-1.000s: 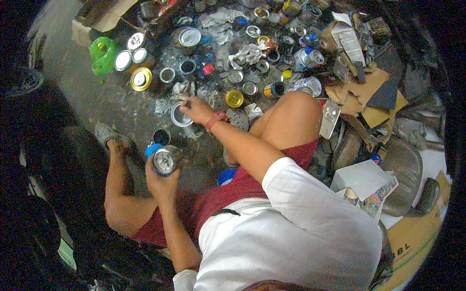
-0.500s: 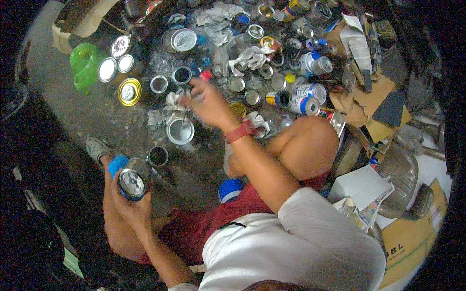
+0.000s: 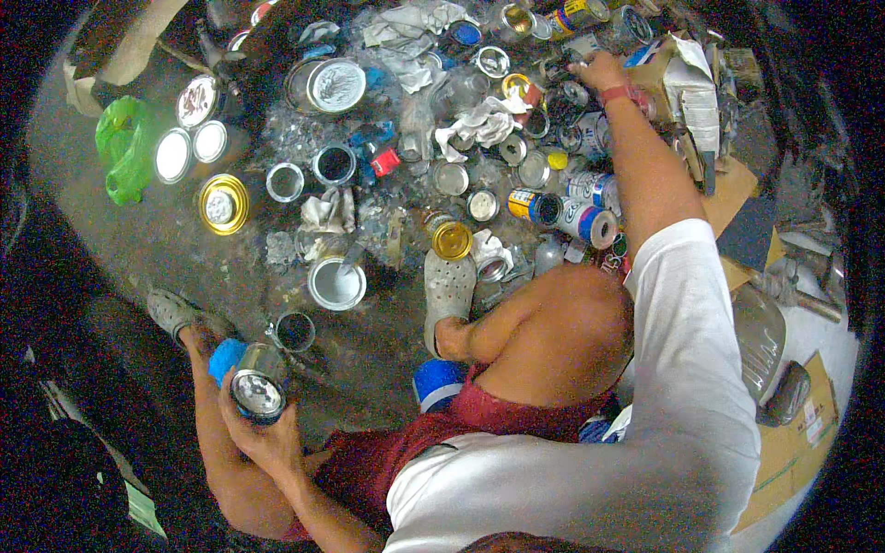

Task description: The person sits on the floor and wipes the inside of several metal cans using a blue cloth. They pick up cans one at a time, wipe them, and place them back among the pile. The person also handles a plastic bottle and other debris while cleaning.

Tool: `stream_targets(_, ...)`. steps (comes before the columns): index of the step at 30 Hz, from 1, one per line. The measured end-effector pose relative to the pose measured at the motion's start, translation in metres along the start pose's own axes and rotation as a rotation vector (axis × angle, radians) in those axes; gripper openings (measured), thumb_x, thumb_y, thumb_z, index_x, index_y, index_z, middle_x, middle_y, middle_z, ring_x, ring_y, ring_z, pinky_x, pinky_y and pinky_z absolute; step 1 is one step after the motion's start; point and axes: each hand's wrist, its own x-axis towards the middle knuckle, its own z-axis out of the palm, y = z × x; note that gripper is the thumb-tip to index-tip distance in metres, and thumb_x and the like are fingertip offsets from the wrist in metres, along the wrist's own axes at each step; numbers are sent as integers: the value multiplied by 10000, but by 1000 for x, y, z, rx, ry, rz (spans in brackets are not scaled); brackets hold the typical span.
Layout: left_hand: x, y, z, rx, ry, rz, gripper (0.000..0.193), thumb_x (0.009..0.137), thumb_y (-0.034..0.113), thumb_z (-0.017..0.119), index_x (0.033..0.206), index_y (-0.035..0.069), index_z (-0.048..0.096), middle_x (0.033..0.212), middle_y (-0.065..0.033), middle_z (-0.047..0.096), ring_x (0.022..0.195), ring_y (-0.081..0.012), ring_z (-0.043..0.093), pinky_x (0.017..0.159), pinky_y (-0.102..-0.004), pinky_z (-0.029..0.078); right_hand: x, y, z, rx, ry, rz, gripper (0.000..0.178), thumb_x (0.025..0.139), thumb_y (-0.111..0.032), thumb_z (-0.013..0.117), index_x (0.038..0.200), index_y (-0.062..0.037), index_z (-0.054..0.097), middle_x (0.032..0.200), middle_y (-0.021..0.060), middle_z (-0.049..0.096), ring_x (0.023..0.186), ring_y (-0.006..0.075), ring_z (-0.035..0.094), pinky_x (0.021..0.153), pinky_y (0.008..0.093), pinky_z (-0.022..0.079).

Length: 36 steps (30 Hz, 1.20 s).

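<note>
My left hand (image 3: 265, 431), low on the left by my knee, is closed round a metal paint can (image 3: 258, 394) whose top faces up with pale smears. A bright blue piece of cloth or paper (image 3: 227, 358) sits at the can's far side. At full stretch to the far right, my right hand (image 3: 601, 72) is over crowded tins next to a dark, shiny container (image 3: 570, 94). Its fingers point left and are too small and partly hidden to show whether they grip anything. An open tin with dark contents (image 3: 295, 332) stands just beyond the held can.
On the floor ahead are an open tin of white paint (image 3: 336, 283), a gold-rimmed tin (image 3: 223, 205), crumpled paper (image 3: 327, 210) and a green plastic bag (image 3: 124, 152). Several tins and spray cans (image 3: 585, 221) crowd the right. Cardboard (image 3: 728, 207) lies beyond my right arm.
My right hand has moved from above the middle tins to the far right cluster, arm now extended. My left hand keeps the paint can in nearly the same spot.
</note>
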Motion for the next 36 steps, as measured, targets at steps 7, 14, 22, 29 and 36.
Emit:
stream_targets(7,5,-11,5,29,-31,-4,792,664,9,898,1393,-22,589,1370,-160,635,1284,-315,599,1155,-423,442,-13,5,57,163,428,70,469,796,-471,875,1037,-86,760,1139,175,759,1076,394,710,937,481,566)
stream_targets(14,6,-9,11,85,-45,-12,820,648,3,891,1406,-26,580,1371,-164,627,1284,-319,586,1156,-433,436,-7,0,36,348,535,107,379,812,-385,872,973,-67,741,1001,168,776,924,393,735,855,471,580)
stream_targets(22,9,-5,16,37,-37,-72,824,648,-6,909,1403,-26,580,1371,-164,627,1280,-314,585,1156,-435,433,8,-11,23,197,594,33,375,846,-407,835,1059,-105,773,1080,163,774,991,376,736,875,469,582)
stream_targets(29,9,-8,14,39,-58,-66,817,660,28,940,1395,-20,586,1357,-162,633,1272,-315,591,1148,-440,440,22,-22,30,160,627,25,412,838,-399,840,1113,-99,773,1119,186,761,1084,398,716,952,497,575)
stream_targets(36,9,-13,14,119,-71,9,796,667,8,910,1395,-6,590,1352,-161,637,1270,-312,594,1150,-440,444,29,-29,19,361,546,-154,328,1008,-167,651,1282,10,688,1277,206,712,1238,416,636,1086,511,499)
